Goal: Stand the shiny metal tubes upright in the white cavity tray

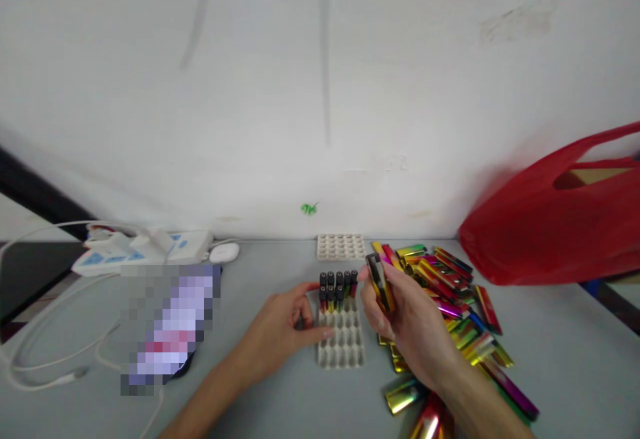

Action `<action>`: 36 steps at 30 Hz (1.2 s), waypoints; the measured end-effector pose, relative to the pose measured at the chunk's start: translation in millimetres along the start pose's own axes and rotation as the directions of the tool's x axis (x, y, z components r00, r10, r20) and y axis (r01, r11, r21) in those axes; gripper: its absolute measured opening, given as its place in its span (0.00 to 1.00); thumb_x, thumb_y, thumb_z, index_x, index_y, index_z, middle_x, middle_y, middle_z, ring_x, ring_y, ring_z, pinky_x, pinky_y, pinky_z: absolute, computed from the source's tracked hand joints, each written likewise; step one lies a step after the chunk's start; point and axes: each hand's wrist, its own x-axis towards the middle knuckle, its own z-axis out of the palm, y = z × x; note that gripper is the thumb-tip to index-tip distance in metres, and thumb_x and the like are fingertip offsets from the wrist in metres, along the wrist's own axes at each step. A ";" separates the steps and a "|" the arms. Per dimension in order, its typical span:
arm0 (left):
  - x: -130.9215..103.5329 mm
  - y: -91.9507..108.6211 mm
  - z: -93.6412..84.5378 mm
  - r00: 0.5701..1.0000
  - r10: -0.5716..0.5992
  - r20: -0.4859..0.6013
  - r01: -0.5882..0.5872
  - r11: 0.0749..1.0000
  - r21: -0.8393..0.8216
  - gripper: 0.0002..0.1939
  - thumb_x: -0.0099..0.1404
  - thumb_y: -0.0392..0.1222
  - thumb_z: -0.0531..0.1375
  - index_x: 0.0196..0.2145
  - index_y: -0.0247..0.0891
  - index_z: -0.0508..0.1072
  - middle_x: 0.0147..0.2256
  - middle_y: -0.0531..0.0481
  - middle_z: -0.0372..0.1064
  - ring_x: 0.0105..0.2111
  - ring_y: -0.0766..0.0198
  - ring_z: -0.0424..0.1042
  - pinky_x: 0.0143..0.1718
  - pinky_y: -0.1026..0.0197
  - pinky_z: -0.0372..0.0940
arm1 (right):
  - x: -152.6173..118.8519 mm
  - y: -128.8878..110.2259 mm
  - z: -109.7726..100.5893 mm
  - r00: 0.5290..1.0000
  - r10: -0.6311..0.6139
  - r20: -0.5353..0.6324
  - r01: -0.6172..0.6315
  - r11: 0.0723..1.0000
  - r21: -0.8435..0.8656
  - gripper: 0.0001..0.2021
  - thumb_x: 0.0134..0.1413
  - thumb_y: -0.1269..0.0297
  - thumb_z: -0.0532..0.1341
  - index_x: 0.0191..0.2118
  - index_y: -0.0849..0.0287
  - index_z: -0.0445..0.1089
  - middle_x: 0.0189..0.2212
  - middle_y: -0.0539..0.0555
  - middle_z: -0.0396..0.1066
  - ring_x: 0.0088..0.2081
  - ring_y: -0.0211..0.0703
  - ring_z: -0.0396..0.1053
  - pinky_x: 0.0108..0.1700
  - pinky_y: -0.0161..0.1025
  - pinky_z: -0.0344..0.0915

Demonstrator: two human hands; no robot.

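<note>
A pale moulded tray (343, 349) lies in front of me with rows of small pockets. Several shiny lighters (331, 289) with black tops stand upright in its far rows. My left hand (283, 319) is at the tray's left side, its thumb over the pockets and its index finger by the standing lighters; the other fingers are curled. Right of the tray, my right hand (413, 312) is closed around a gold lighter (381, 282), dark end up, held above the table. Beside and partly under that hand, a heap of colourful metallic lighters (445, 279) is spread out.
A second pale tray (341, 247) lies by the wall. A red bag (540, 226) stands at the far right. On the left are a power strip (185, 249), a white earbud case (224, 252), a blurred-out phone (175, 326) and loose white cables (60, 379).
</note>
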 end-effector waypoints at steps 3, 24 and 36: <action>0.0 -0.3 0.0 1.000 -0.015 0.002 0.016 1.000 -0.007 0.40 0.62 0.55 0.76 0.66 0.36 0.72 0.27 0.62 0.69 0.25 0.65 0.62 0.29 0.62 0.56 | -1.3 0.1 -0.3 0.994 0.112 0.000 -0.112 0.993 0.048 0.26 0.63 0.34 0.66 0.36 0.56 0.72 0.20 0.41 0.53 0.21 0.34 0.40 0.24 0.37 0.39; -4.2 7.1 -1.7 0.999 -0.022 0.028 0.022 1.000 0.001 0.35 0.61 0.53 0.76 0.60 0.38 0.73 0.28 0.62 0.69 0.26 0.65 0.63 0.29 0.63 0.56 | -3.5 4.8 4.9 0.996 0.077 0.036 -0.075 0.996 -0.049 0.35 0.63 0.28 0.61 0.20 0.52 0.57 0.18 0.43 0.48 0.21 0.37 0.43 0.27 0.41 0.44; -5.1 5.1 -1.0 1.000 -0.028 0.010 0.028 0.999 -0.030 0.38 0.60 0.53 0.76 0.63 0.38 0.73 0.28 0.62 0.69 0.26 0.65 0.63 0.29 0.63 0.56 | 3.6 10.0 -0.3 0.990 0.132 -0.057 -0.136 0.988 -0.071 0.36 0.60 0.25 0.60 0.20 0.52 0.59 0.16 0.43 0.49 0.19 0.35 0.43 0.24 0.39 0.43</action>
